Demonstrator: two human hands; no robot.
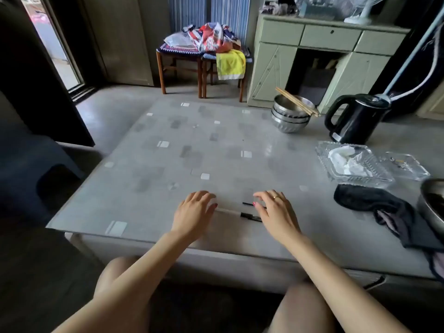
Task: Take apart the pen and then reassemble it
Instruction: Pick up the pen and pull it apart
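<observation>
Pen [236,213] lies lower centre on bench [168,152], long axis left-right between both hands; left hand [194,212] and right hand [276,212] fingers spread, holding nothing, equally near

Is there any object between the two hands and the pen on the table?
No, nothing visible. The slim white pen with a black tip lies on the grey table directly between the left hand and right hand.

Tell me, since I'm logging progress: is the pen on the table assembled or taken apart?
Taken apart: the pen body lies between the hands, and a thin dark piece, apparently its refill, lies separately just behind it on the table.
</observation>
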